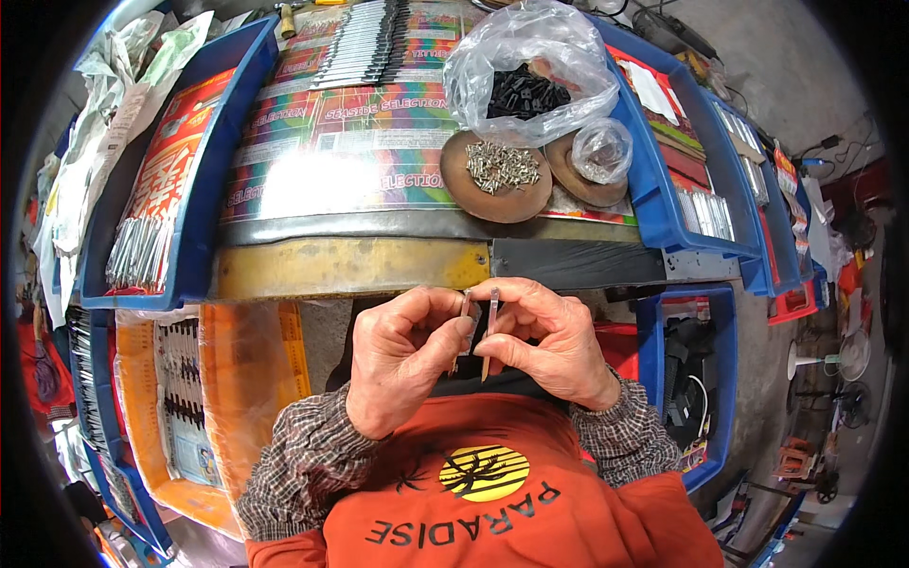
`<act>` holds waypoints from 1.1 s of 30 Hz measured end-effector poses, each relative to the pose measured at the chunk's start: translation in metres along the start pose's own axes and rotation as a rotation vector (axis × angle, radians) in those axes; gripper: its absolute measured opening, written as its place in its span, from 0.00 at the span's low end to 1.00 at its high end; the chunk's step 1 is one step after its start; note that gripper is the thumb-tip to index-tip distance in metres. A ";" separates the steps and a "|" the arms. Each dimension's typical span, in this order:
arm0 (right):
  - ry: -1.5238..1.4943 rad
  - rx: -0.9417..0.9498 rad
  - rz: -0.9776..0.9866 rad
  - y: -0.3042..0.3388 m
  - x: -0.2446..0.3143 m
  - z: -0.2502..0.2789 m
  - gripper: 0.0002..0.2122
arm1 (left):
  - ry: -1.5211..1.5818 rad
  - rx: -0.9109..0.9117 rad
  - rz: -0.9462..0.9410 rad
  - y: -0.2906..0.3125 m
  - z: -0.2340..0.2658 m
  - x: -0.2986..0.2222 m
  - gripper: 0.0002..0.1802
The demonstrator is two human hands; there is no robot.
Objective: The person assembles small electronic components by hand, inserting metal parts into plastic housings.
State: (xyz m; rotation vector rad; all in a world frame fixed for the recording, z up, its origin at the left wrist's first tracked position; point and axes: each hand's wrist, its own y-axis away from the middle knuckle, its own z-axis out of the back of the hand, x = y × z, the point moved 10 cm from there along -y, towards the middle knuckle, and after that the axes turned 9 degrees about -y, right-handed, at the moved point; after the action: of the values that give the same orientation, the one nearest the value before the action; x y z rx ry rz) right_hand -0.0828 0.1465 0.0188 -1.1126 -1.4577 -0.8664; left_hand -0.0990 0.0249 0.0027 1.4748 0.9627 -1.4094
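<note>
In front of my body, just short of the bench edge, my two hands are close together. Thumb and fingers of my left hand (402,355) are closed on a slim metal strip (467,301), mostly covered by the fingers. My right hand (544,341) pinches another slim, shiny metal strip (492,317), upright and narrow, with its lower end showing below the thumb. The two strips stand side by side with a small gap. Their exact kind is too small to make out. Beyond the hands, a brown round dish (480,201) holds a heap of small metal pins.
A clear plastic bag (592,66) with black parts lies behind the dishes. Rows of metal strips (355,47) lie at the back. Blue trays (204,232) flank the bench on both sides. An orange crate (142,454) stands lower left, a blue bin (724,379) lower right.
</note>
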 end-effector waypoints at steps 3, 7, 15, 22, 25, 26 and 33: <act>0.033 -0.005 0.012 0.001 -0.004 0.000 0.19 | -0.058 -0.001 -0.014 0.000 0.000 0.002 0.05; 0.048 -0.042 0.010 0.002 -0.010 0.000 0.19 | -0.048 -0.018 0.014 0.001 0.000 0.005 0.05; 0.150 -0.050 -0.002 0.005 -0.014 -0.001 0.22 | 0.053 -0.018 0.036 0.002 0.001 0.013 0.05; 0.089 -0.065 0.010 0.005 -0.018 -0.004 0.21 | 0.220 0.053 0.074 0.002 -0.005 0.023 0.07; 0.120 -0.072 0.040 0.006 -0.018 -0.003 0.21 | 0.275 0.073 0.087 0.002 -0.007 0.025 0.07; 0.124 -0.071 0.037 0.007 -0.019 -0.003 0.21 | 0.292 0.085 0.093 0.002 -0.009 0.025 0.07; 0.130 -0.076 0.022 0.008 -0.019 -0.003 0.22 | 0.346 0.085 0.101 0.002 -0.011 0.028 0.06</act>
State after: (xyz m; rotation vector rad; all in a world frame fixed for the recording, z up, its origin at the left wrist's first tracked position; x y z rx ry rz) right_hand -0.0737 0.1429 0.0003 -1.1062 -1.3126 -0.9672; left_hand -0.0916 0.0341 -0.0252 1.8457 1.0299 -1.1553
